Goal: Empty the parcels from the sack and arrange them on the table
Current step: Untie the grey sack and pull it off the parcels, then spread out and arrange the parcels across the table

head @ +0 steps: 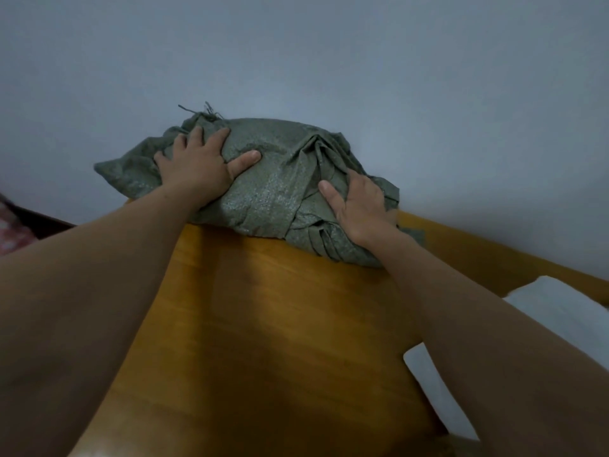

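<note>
Pale grey wall (362, 61) fills the background, and below it we see an orange-brown wooden worktop (263, 324) running away from us. At its far edge, against the wall, lies the grey-green woven sack (280, 179), bulging and crumpled, with frayed threads sticking up at its far left corner. We have both bare arms stretched out to it. Our left hand (197, 166) lies on the sack's left half with fingers spread and thumb splayed right, pressing the cloth without closing on it. Our right hand (359, 206) sits on the bunched folds at the right, thumb out; its fingers dip into the pleats, and we cannot tell whether they pinch the fabric. White bedding (560, 311) shows at the right edge, beside the worktop.
</note>
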